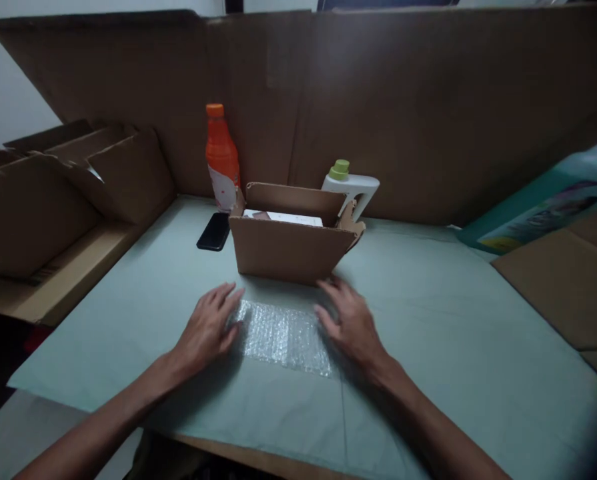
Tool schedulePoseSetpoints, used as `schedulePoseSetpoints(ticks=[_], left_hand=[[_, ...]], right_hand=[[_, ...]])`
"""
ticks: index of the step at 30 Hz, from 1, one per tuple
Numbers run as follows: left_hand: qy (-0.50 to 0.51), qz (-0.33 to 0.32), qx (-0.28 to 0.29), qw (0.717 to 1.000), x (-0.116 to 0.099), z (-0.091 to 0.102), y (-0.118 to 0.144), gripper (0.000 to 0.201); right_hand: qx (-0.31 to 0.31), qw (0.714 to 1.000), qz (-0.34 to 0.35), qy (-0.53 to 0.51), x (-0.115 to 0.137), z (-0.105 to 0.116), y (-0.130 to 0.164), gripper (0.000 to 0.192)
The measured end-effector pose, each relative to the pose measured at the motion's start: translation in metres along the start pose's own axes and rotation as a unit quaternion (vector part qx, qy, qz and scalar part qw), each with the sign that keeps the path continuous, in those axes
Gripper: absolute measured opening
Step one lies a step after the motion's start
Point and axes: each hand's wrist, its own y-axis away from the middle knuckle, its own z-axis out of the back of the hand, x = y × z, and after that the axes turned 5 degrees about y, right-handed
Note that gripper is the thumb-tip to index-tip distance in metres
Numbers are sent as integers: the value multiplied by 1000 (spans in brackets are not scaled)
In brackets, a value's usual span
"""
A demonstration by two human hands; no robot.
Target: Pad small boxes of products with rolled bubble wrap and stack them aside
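A flat sheet of bubble wrap [284, 339] lies on the pale green table cover, between my two hands. My left hand [211, 327] is at its left edge, fingers apart and holding nothing. At the opposite edge, my right hand [351, 323] has its thumb near the wrap and its fingers spread, slightly blurred. Whether either hand touches the wrap I cannot tell. Just beyond stands an open cardboard box [291, 250], with my right fingertips close to its lower right corner. Inside the box, the top of a white package [283, 218] shows; its lower part is hidden.
A black phone [213, 232] lies left of the box. Behind stand an orange bottle [222, 160] and a white jug with a green cap [351, 187]. Cardboard boxes [33, 207] flank the left side. A teal container [543, 200] leans at the right beside more cardboard [563, 280].
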Motion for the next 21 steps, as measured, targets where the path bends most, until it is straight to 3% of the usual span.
schedulePoseSetpoints(ticks=[4, 9, 12, 16, 19, 21], left_hand=[[-35, -19, 49, 998, -5, -18, 43, 39], [0, 6, 35, 999, -3, -20, 42, 39], [82, 65, -9, 994, 14, -2, 16, 48], [222, 164, -113, 954, 37, 21, -48, 77], [269, 158, -108, 944, 32, 15, -86, 82], [278, 146, -94, 945, 20, 2, -96, 79]], right_hand=[[32, 990, 73, 116, 32, -3, 34, 44], [58, 985, 119, 108, 37, -4, 50, 41], [34, 996, 54, 64, 29, -11, 38, 49], [42, 995, -44, -81, 20, -18, -5, 65], [47, 985, -74, -145, 7, -20, -35, 60], [43, 984, -89, -146, -7, -21, -48, 52]])
